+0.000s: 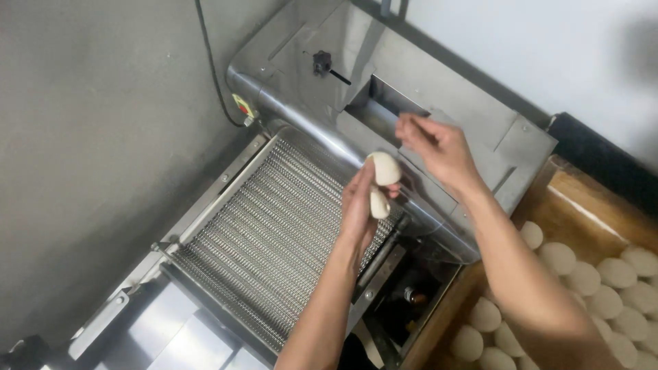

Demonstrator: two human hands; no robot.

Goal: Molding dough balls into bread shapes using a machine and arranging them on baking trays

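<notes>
Left hand [360, 209] has a grip closed around two dough balls [382, 179], one stacked over the other: the top one sticks out above the fingers, the lower one is tucked against the palm. They're held up in the air, right over the far end of the wire mesh conveyor [271, 233].

Right hand [439, 147] holds nothing as far as I can see. Its fingertips are pinched narrow and loose, hovering just at the feed slot [387, 103] in the steel machine housing [439, 89].

How far along? My guess is early to middle. The belt has no dough on it anywhere, two balls are still in hand, and there's a whole crowd of dough rounds [582, 277] sitting on the wooden bench [582, 199] off to the right, untouched. So plenty left to go, I'd say.
</notes>
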